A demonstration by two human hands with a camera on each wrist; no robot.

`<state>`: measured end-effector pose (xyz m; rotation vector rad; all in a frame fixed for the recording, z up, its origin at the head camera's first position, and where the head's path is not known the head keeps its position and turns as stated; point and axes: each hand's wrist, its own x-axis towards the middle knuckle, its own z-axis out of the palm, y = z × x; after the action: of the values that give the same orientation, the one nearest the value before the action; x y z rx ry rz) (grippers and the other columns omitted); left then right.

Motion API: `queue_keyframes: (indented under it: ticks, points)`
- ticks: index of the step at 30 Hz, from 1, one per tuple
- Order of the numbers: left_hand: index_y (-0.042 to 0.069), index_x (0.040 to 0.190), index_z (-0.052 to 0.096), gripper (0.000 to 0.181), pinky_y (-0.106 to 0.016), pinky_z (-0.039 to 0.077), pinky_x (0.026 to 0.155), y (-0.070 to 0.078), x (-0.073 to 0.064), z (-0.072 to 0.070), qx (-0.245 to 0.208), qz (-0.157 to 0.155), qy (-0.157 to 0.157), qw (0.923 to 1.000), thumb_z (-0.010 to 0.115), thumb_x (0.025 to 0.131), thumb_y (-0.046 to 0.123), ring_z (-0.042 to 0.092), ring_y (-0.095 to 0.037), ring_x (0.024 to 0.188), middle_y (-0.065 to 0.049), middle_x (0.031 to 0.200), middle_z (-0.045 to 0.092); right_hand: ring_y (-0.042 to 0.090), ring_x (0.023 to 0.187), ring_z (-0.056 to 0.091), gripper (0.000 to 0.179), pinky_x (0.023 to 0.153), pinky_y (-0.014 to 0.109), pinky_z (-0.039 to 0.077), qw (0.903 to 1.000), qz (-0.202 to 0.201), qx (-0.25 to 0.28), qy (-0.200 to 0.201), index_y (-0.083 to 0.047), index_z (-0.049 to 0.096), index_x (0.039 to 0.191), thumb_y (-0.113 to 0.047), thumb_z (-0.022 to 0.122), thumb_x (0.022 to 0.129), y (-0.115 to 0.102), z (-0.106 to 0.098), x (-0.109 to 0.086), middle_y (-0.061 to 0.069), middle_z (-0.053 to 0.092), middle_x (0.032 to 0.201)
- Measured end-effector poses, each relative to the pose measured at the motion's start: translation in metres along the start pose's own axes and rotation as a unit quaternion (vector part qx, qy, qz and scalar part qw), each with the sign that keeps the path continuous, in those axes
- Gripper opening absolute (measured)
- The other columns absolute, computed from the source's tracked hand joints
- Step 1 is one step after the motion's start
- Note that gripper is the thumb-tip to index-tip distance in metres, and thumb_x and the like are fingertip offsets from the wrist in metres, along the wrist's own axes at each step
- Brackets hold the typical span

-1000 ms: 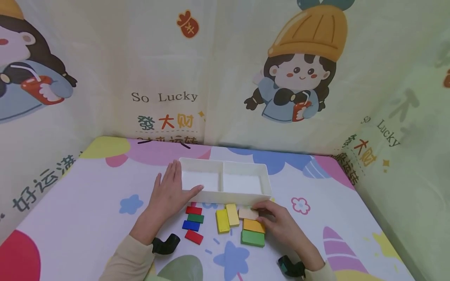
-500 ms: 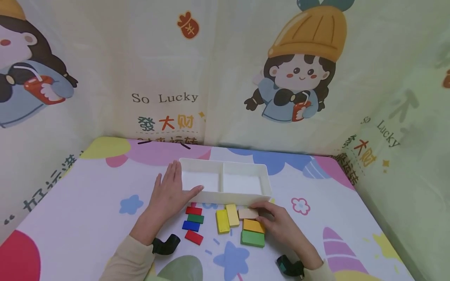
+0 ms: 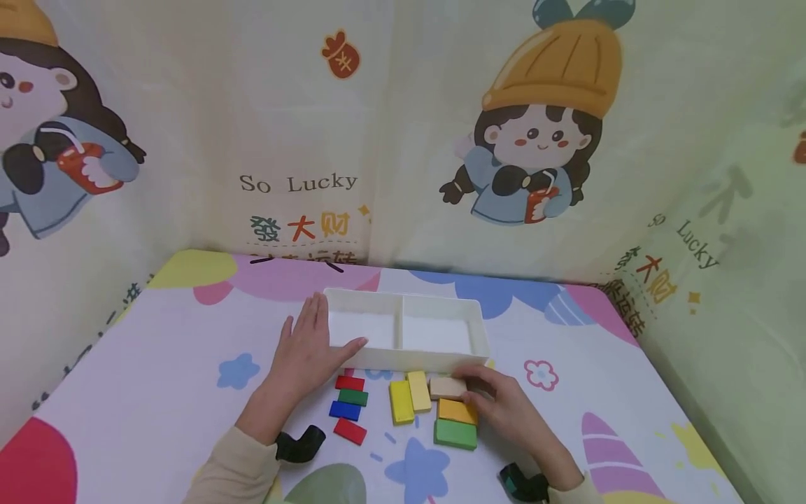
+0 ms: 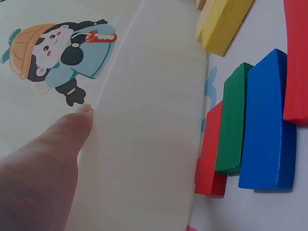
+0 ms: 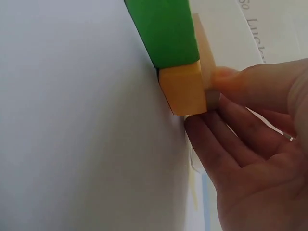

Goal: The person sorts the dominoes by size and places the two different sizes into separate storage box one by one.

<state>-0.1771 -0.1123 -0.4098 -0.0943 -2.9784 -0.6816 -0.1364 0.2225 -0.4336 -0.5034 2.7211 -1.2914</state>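
Note:
My left hand [image 3: 305, 353] rests against the left end of a white two-compartment tray [image 3: 409, 360], fingers straight and thumb over the front rim. In the left wrist view that thumb [image 4: 53, 154] lies on the tray's edge. Just in front of the tray's right half, my right hand [image 3: 504, 400] pinches a beige wooden block [image 3: 444, 388] between thumb and fingers. The right wrist view shows this block [image 5: 204, 50] partly hidden behind an orange block [image 5: 184, 91] and a green block [image 5: 166, 36]. Both tray compartments hold nothing.
Left of centre lie a small red block [image 3: 349, 383], a dark green one [image 3: 353, 397], a blue one [image 3: 345, 410] and another red one [image 3: 350, 431]. A yellow block [image 3: 401, 403] and a pale yellow block [image 3: 418, 392] stand between the groups. A patterned cloth covers the table.
The head view has tilted slightly, so everything appears a little lower. Both hands, the tray and the blocks keep their places relative to each other.

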Motion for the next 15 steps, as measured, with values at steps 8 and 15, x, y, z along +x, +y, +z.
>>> queue_keyframes:
  ticks: [8,15]
  points:
    - [-0.001,0.157,0.01,0.112,-0.067,0.014,0.119,0.0,-0.001,0.001,-0.001,0.004,0.002,1.0,0.063,0.084,0.064,0.015,-0.041,0.152,-0.022,0.165,0.014,0.025,0.116,0.062,0.033,0.099,0.037,0.053,0.9988,-0.031,0.037,-0.001,-0.012,0.064,0.126,-0.018,0.068,0.093,0.0,-0.007,-0.003,0.007,0.065,0.128]
    - [-0.002,0.157,0.009,0.112,-0.067,0.013,0.12,-0.002,0.0,0.003,-0.002,0.004,0.003,1.0,0.063,0.084,0.064,0.015,-0.041,0.152,-0.023,0.165,0.013,0.018,0.115,0.064,0.037,0.1,0.035,0.053,0.9971,-0.053,0.054,0.008,-0.015,0.062,0.13,-0.019,0.068,0.093,-0.009,-0.013,-0.005,0.006,0.066,0.129]
